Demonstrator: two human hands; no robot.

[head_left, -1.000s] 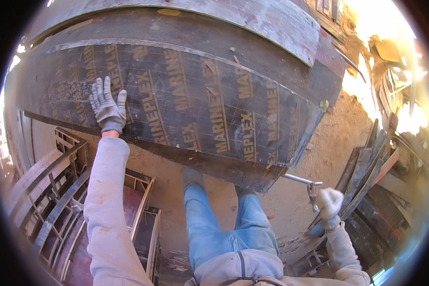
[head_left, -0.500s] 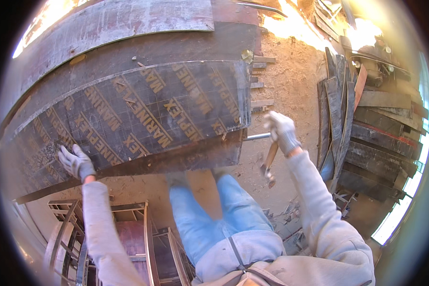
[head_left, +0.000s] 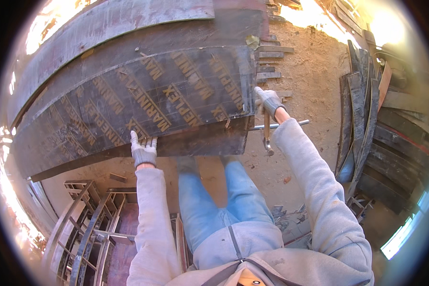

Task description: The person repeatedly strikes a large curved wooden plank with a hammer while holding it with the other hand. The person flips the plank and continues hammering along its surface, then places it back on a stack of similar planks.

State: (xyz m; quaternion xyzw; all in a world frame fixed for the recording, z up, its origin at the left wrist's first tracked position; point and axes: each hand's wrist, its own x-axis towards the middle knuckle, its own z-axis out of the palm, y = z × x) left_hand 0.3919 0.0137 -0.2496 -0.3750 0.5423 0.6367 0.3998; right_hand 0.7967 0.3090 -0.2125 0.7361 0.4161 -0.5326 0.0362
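Observation:
A long dark plywood sheet (head_left: 128,102) with yellow printing lies across the view in front of me. At its near edge is my gloved left hand (head_left: 144,151); the thumb rests on top and the fingers close against the edge, their tips partly hidden. My gloved right hand (head_left: 270,101) is by the sheet's right end, wrapped round the handle of a hammer (head_left: 267,131). The hammer hangs head down. Behind it a metal pipe (head_left: 291,125) sticks out from beneath the sheet. Another dark panel (head_left: 209,140) shows under the near edge.
A weathered grey board (head_left: 128,21) lies beyond the sheet. Short wood strips (head_left: 276,48) stick out at the right end above sandy ground. Stacked planks (head_left: 391,152) and leaning boards (head_left: 355,114) stand at right. Wooden frames (head_left: 88,229) sit at lower left.
My left hand has moved right, from the sheet's left part to its near edge. My right hand, still with the hammer, has come left and up to the sheet's right end.

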